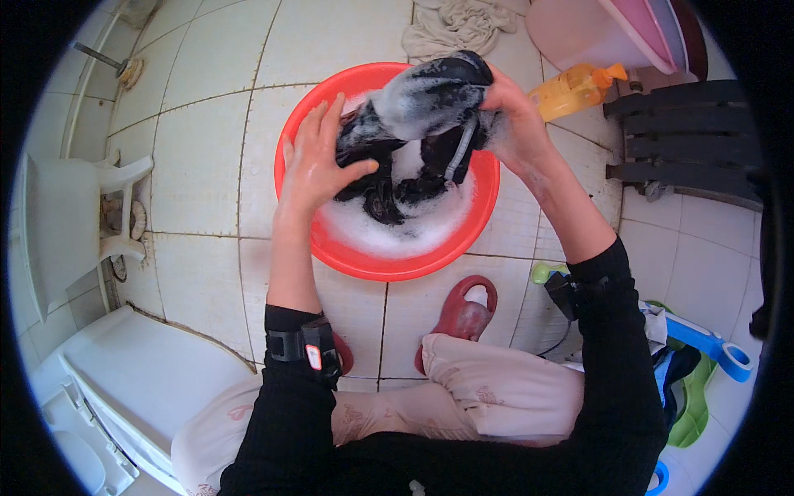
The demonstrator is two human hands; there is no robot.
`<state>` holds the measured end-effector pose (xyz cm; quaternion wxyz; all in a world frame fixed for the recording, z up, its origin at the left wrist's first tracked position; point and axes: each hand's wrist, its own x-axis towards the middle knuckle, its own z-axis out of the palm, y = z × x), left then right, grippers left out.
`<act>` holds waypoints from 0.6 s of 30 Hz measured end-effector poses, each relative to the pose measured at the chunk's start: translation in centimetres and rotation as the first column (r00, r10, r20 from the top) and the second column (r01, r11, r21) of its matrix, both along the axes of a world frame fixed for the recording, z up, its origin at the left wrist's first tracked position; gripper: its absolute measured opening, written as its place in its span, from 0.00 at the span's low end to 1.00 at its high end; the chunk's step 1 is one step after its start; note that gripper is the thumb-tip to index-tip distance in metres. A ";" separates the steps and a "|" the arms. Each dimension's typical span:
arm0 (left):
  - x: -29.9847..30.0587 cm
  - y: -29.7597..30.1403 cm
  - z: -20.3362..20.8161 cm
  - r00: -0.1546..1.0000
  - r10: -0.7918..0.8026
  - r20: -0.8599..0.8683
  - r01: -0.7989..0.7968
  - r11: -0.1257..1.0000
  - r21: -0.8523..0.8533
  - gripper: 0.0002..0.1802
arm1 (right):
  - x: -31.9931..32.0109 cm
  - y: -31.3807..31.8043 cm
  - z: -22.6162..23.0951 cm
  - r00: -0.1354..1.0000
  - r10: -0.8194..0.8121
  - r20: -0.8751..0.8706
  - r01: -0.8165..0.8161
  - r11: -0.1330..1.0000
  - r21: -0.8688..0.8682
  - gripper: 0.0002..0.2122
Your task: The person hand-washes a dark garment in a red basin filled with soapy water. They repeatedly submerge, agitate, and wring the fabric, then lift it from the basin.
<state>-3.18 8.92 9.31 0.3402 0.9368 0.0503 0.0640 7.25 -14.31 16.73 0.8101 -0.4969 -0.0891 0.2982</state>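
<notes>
A wet black cloth item (434, 103) with a light zipper strip is held up over a round red basin (289, 178). White foam covers its raised top, and its lower folds hang into the suds (389, 236). My right hand (521, 124) grips its right end, with some fingers hidden behind the cloth. At its left side is my left hand (314, 161), fingers stretched and thumb apart, against or very near the cloth. Whether the item is a garment or a bag I cannot tell.
An orange-yellow bottle (571, 91) stands right of the basin, by a pink tub (579, 33). A grey cloth (459, 29) lies beyond on the tiles. A dark slatted stool (686, 136) is at right, a white chair (70, 223) at left. Red slippers (463, 314) are below the basin.
</notes>
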 end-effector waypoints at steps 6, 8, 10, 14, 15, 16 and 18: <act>0.4 0.5 -2.8 0.989 0.148 -0.011 -0.148 0.989 -0.015 0.14 | 1.1 -1.7 -0.7 0.976 0.173 -0.131 -0.116 0.928 0.355 0.24; 0.9 1.5 -2.8 0.983 0.169 0.074 -0.132 0.923 -0.361 0.11 | 1.6 -2.5 -1.6 0.957 0.264 -0.118 -0.180 0.864 0.470 0.25; 1.7 2.0 -2.2 0.970 0.214 0.115 -0.111 0.812 -0.573 0.10 | 1.8 -2.9 -2.8 0.942 0.252 -0.220 -0.150 0.906 0.396 0.25; 2.2 1.3 0.6 0.968 0.252 -0.007 -0.134 0.489 -0.862 0.12 | 1.8 -3.1 -4.9 0.963 0.195 -0.188 -0.212 0.974 -0.077 0.26; 2.2 1.2 1.4 0.962 0.269 -0.044 -0.167 0.452 -0.876 0.12 | 1.6 -3.0 -5.1 0.957 0.250 -0.146 -0.279 0.931 -0.234 0.28; 2.2 1.2 2.2 0.960 0.277 -0.045 -0.160 0.407 -0.899 0.13 | 1.4 -2.8 -5.2 0.938 0.277 -0.210 -0.338 0.868 -0.364 0.32; 2.1 1.5 3.8 0.964 0.256 -0.073 -0.142 0.264 -0.954 0.14 | 0.6 -2.2 -5.1 0.822 0.491 0.288 -0.178 0.703 -0.689 0.36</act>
